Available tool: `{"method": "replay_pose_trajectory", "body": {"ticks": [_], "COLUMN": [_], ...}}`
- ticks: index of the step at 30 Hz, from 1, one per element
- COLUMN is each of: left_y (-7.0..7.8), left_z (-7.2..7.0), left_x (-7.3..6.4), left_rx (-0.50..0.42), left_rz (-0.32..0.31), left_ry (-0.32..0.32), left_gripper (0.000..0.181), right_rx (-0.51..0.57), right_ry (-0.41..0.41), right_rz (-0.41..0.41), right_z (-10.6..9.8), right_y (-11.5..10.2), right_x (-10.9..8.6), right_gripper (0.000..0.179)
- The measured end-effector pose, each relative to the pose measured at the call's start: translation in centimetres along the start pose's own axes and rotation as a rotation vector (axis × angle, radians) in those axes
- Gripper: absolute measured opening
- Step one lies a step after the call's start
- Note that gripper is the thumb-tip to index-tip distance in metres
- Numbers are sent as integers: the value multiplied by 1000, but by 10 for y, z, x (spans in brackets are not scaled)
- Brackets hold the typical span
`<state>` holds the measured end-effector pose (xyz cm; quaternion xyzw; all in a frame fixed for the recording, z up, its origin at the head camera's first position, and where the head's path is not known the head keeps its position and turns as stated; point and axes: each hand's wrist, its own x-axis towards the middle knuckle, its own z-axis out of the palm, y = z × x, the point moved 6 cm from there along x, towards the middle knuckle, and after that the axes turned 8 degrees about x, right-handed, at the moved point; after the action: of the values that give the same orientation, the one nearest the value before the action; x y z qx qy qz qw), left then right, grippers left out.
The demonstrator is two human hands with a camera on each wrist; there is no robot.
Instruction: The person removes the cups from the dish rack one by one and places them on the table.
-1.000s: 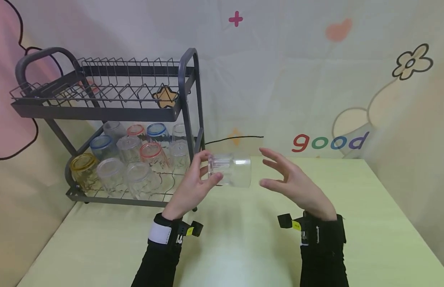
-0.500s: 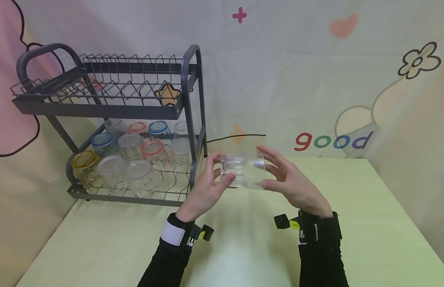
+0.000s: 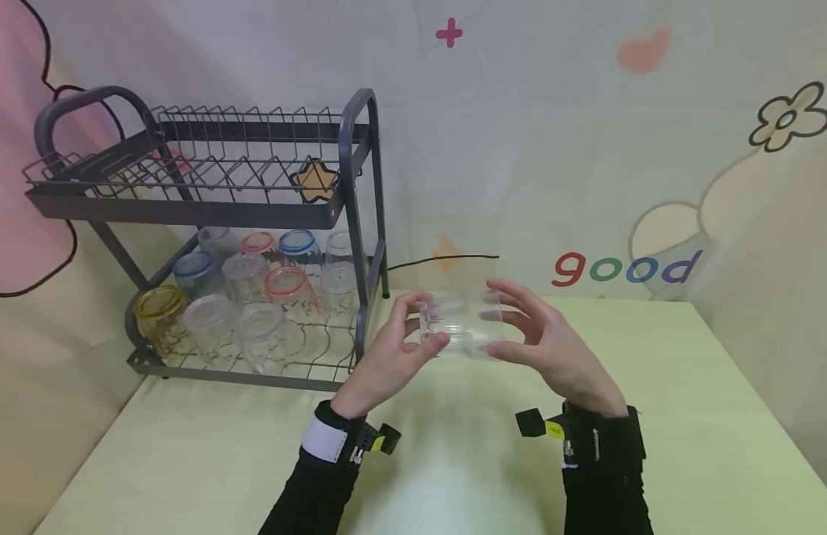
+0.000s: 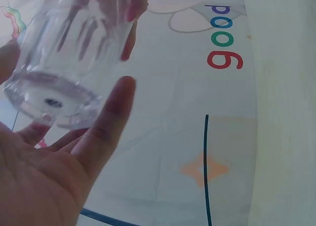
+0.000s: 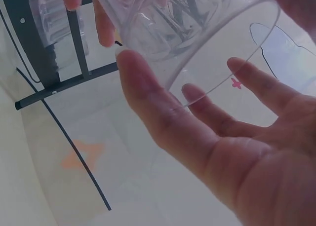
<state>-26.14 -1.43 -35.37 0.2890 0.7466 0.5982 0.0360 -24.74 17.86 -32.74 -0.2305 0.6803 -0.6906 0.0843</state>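
Observation:
A clear drinking glass (image 3: 461,324) lies sideways in the air above the table, its thick base to the left and its mouth to the right. My left hand (image 3: 394,357) grips the base end, thumb in front and fingers behind. From the other side my right hand (image 3: 552,348) holds the rim end between thumb and fingers. In the left wrist view the glass's heavy base (image 4: 54,100) faces the left palm. The right wrist view looks toward the wide open mouth of the glass (image 5: 197,43), with the right thumb (image 5: 143,83) along its side.
A dark two-tier dish rack (image 3: 179,215) stands at the left. Its lower shelf bears several upside-down glasses, among them a yellow one (image 3: 162,316), a blue-rimmed one (image 3: 198,273) and a red-rimmed one (image 3: 291,290). A pale green table (image 3: 453,461) runs up to a printed wall cloth.
My left hand has carried the glass to the right, away from the rack. My right hand, apart from it at first, has closed in on the rim end.

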Motion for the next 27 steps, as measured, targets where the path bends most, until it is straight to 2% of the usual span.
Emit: {"method": "replay_pose_trajectory", "body": {"ticks": [4,12,16,19,24,27], "left_y": [0,0,-2,1,11,17], "left_z": [-1,-5,-4,-5,-17,-25], "left_x": [-1,-2,-5,-6,-7,-10], "left_rx": [46,93,136,201,323,382], "left_rz": [-34,-45,-40,-15,33,49], "left_ry": [2,-1,6,28,69,80], "left_gripper": [61,59,60,59,56,53], "right_rx": [-26,-60,-95,-192,-434,-501], "right_ry": [16,17,44,82,127,131], "right_rz": [27,28,48,79,137,165], "right_z": [-3,-5,-7,-11,-17,-19], "right_y": [1,1,3,7,14,19], "right_x": [-8,-11,-11,-8,6,13], "right_gripper": [74,73,72,71,77,79]}}
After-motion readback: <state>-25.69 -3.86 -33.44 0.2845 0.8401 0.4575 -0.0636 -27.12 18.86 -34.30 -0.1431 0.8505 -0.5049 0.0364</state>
